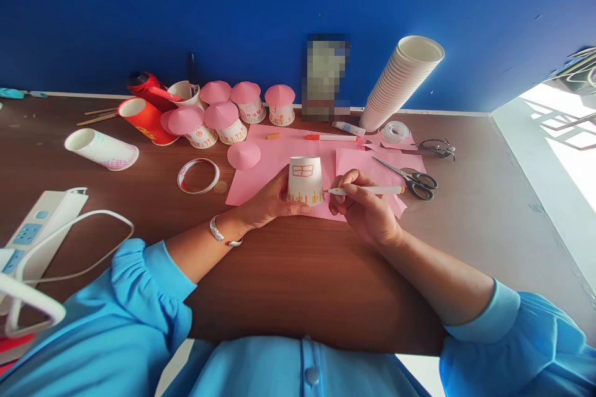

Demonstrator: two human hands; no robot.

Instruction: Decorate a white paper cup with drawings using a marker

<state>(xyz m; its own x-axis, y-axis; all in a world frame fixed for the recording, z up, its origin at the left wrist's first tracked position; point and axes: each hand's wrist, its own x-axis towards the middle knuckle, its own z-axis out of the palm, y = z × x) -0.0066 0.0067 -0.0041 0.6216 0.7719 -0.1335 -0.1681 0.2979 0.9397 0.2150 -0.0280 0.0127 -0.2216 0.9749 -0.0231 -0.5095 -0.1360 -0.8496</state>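
An upturned white paper cup (305, 179) with an orange window and small orange plants drawn on it stands on pink paper (279, 155). My left hand (267, 201) is wrapped round the cup's left side. My right hand (365, 211) pinches a white marker pen (367, 190), its tip touching the cup's lower right edge. Both sleeves are bright blue, and a silver bangle sits on my left wrist.
Several cups with pink cone roofs (223, 115) stand at the back, beside a red cup (146, 119) and a lying cup (102, 149). A leaning cup stack (403, 80), scissors (412, 178), tape rolls (198, 175), an orange marker (330, 136) and a power strip (35, 226) lie around.
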